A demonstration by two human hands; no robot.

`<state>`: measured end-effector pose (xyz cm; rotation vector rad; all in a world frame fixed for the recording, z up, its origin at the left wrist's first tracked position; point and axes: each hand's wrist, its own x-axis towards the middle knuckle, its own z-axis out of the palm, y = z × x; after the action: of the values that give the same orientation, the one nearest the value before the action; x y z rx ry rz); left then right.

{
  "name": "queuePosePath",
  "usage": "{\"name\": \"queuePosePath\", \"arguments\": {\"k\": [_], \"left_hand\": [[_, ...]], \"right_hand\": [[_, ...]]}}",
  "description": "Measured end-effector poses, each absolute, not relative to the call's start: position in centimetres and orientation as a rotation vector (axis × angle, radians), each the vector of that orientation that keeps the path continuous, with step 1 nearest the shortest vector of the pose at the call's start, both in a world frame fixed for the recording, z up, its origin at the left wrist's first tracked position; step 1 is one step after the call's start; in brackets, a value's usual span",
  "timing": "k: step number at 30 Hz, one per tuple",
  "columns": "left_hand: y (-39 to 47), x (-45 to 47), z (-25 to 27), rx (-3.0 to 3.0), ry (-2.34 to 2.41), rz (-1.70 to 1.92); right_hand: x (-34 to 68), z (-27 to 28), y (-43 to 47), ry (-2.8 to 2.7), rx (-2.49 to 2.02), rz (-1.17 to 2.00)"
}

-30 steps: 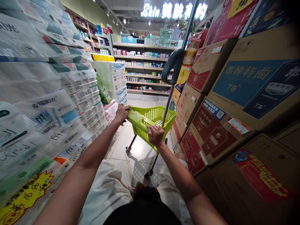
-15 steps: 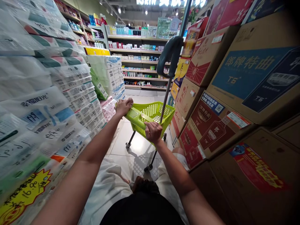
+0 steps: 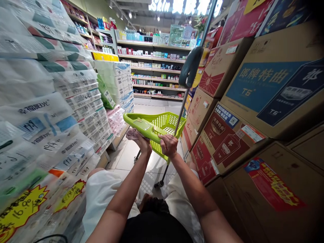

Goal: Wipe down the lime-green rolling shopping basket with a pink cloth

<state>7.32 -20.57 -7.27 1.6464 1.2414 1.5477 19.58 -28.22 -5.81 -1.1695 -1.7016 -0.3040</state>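
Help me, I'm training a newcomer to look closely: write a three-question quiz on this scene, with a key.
1. True or false: the cart stands between the boxes and the packs.
2. What does the right hand grip? A) the packs B) the cart C) the boxes
3. Fill the gap: the lit sign above the shelves glows ____.

Key: 1. True. 2. B. 3. White.
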Motion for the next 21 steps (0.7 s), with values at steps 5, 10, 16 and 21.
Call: {"name": "queuePosePath", "arguments": {"k": [5, 10, 16, 21], "left_hand": [[-16.5, 3.5, -6.0, 1.304, 1.488, 1.919], [-12.6, -2.8, -2.9, 1.591, 1.757, 1.866], [-11.1, -7.1, 1.7, 2.287, 1.640, 1.149], [-11.6, -6.2, 3.4, 2.601, 1.496, 0.766]], "right_hand": [[21.1, -5.7, -29.7, -1.665, -1.112, -0.309], [21.9, -5.8, -30.3, -1.699, -1.083, -0.260], [22.8, -6.0, -29.8, -1.687, -1.045, -0.299], [25.1, -6.0, -29.3, -1.615, -1.106, -0.322]]}}
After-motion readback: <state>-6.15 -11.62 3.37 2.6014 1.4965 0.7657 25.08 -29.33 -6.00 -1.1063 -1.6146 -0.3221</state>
